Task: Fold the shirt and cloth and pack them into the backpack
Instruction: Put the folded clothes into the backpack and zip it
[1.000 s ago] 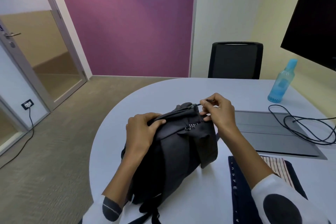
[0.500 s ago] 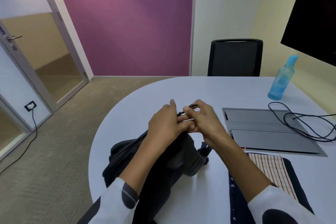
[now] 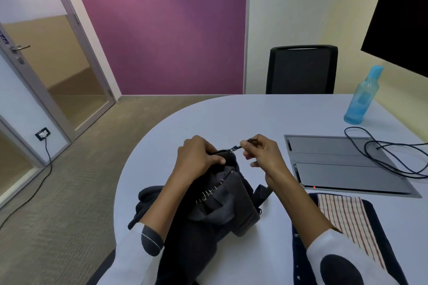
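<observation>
Head view: hands apart now, no longer overlapped as half second ago. Right hand (image 3: 264, 157) further right, fingers pinching zipper pull (image 3: 251, 141); left hand (image 3: 196, 159) gripping top of backpack (image 3: 222, 203), fingers curled over fabric. Backpack lies on tabletop (image 3: 231, 118), forearms crossing it. Striped cloth (image 3: 347, 217) on dark folded shirt (image 3: 379, 233) at right. Beyond: grey panel (image 3: 335, 164), black cable (image 3: 393, 159), blue bottle (image 3: 363, 97), chair (image 3: 301, 69).

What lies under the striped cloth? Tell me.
A folded dark navy shirt lies under the striped cloth, showing along its edges on the table. The part beneath the cloth is covered.
</observation>
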{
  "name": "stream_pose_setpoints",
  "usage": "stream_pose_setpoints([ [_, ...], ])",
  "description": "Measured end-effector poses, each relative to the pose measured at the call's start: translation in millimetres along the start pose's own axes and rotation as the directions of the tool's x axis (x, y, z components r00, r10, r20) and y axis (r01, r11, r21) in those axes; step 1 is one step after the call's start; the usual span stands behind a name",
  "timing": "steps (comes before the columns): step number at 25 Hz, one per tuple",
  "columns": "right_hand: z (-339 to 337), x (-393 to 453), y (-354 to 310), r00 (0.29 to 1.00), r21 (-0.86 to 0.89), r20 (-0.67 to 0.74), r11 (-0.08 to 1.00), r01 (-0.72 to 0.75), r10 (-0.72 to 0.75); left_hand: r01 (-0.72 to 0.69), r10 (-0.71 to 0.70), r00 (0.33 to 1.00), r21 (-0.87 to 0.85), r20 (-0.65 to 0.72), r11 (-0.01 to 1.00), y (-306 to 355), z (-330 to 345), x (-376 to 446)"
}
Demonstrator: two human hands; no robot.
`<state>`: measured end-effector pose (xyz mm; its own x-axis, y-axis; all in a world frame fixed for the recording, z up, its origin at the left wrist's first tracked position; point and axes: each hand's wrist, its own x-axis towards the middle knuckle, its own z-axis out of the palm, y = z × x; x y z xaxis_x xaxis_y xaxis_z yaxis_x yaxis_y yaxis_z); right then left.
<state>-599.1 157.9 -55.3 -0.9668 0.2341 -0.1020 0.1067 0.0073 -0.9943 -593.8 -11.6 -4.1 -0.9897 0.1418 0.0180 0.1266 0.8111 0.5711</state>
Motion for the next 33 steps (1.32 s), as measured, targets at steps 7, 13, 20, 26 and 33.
stream_pose_setpoints([
  [7,5,33,39,0.940,0.411,0.100,0.846,-0.339,0.328,-0.087,-0.011,0.929,-0.245,-0.370,0.966,-16,2,5],
  [13,19,57,80,0.845,0.422,0.105,0.746,-0.515,0.524,-0.160,-0.150,0.877,-0.571,-0.457,0.805,-49,-17,11],
  [20,18,96,105,0.795,0.323,0.000,0.752,-0.574,0.607,-0.178,-0.145,0.853,-0.541,-0.501,0.822,-71,-28,27],
  [26,58,168,15,0.964,0.178,-0.104,0.958,-0.224,0.245,-0.270,-0.189,0.674,-0.477,-0.714,0.836,-66,-42,25],
  [33,4,161,37,0.979,-0.152,-0.078,0.968,-0.199,0.189,-0.080,-0.172,0.938,-0.672,-0.300,0.736,5,72,22],
])
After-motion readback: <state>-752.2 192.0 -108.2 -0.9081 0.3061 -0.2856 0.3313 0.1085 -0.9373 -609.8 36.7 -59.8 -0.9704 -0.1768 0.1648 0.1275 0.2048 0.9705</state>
